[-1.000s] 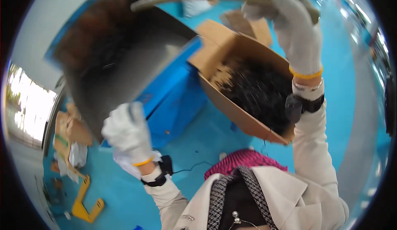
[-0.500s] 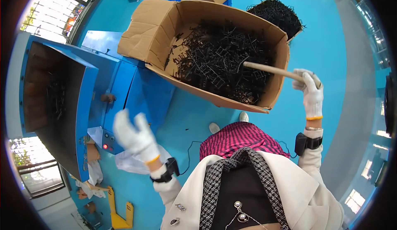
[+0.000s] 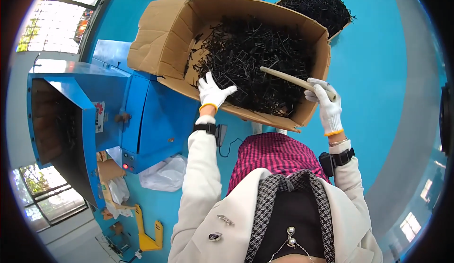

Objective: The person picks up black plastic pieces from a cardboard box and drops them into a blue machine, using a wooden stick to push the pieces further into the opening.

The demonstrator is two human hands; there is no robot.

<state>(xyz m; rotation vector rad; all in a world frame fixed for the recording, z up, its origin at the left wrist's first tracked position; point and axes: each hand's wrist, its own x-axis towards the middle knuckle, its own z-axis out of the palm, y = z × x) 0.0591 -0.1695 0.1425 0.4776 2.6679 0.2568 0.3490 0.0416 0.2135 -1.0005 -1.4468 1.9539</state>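
Left hand (image 3: 213,92) spread open on the tangled black plastic pieces (image 3: 255,59) in the cardboard box (image 3: 165,31), right hand (image 3: 325,103) clenched on the wooden stick (image 3: 293,81) — the tangle just ahead could snag, spilling over the box's low near edge

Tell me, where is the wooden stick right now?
In the head view, the wooden stick is in the right hand, poking into the cardboard box of black scraps.

A blue machine (image 3: 118,107) with an open hopper stands on the teal floor (image 3: 373,74). A crumpled white bag (image 3: 163,174) and a yellow bracket (image 3: 149,232) lie below it. A second heap of black parts (image 3: 317,3) sits farther off.
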